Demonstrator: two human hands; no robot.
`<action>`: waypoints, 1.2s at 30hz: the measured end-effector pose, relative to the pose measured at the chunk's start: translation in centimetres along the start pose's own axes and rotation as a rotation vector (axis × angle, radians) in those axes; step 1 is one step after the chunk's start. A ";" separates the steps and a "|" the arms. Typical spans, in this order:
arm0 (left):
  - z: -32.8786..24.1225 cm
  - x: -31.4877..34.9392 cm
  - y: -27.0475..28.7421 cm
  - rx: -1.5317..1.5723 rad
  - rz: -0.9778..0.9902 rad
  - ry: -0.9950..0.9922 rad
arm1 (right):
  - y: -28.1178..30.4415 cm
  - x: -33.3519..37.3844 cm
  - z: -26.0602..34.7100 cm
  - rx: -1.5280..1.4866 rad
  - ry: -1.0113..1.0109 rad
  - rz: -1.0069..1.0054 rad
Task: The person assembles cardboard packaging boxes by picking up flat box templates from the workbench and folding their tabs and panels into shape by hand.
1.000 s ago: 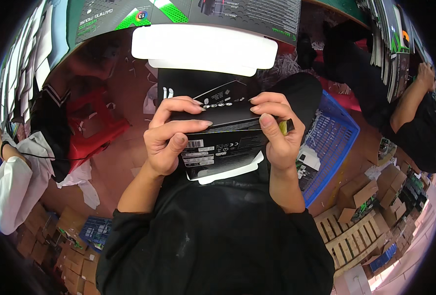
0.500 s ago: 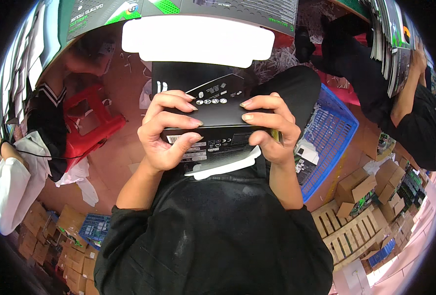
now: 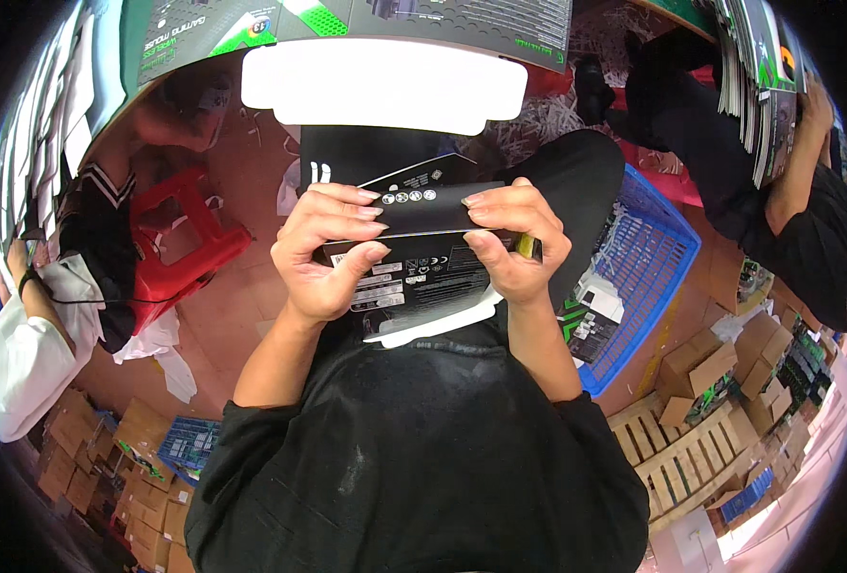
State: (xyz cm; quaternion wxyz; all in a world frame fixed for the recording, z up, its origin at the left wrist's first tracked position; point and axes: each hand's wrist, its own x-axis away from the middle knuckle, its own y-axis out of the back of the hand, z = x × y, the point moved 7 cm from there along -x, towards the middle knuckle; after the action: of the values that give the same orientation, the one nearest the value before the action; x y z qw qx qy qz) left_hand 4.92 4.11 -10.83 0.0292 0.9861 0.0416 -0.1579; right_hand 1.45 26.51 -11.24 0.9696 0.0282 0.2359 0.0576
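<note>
A black printed cardboard box blank (image 3: 414, 277), partly folded, is held between my two hands above my lap. My left hand (image 3: 323, 253) pinches its crease at the left, thumb on the near panel and fingers on the far one. At the right end my right hand (image 3: 519, 239) grips the same crease in the same way. A white-backed flap (image 3: 443, 323) curves out at the near edge. The far end of the blank shows a broad white inner flap (image 3: 385, 86) close to the table edge.
Flat printed sheets (image 3: 462, 24) lie on the table ahead. A blue plastic basket (image 3: 648, 277) with cardboard pieces stands at my right. A red stool (image 3: 190, 239) is at left. Co-workers sit on both sides by stacks of sheets (image 3: 748, 95). Cartons (image 3: 696, 368) and a wooden pallet (image 3: 691, 458) lie behind right.
The crease under my fingers has become sharper, and the near panel is tilted more. My right hand has shifted slightly inward and its thumb has moved up to the fold.
</note>
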 end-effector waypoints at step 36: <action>6.1 -38.4 7.3 -1.048 0.056 -0.181 | 5.7 7.4 -4.9 -0.857 -0.794 -0.538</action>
State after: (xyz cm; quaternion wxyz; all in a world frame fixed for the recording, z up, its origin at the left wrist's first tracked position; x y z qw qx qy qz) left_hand -32.65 -6.37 -4.20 0.5255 0.8226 0.0858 -0.1996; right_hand 5.16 33.25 -18.44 0.8891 -0.4026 -0.1860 -0.1134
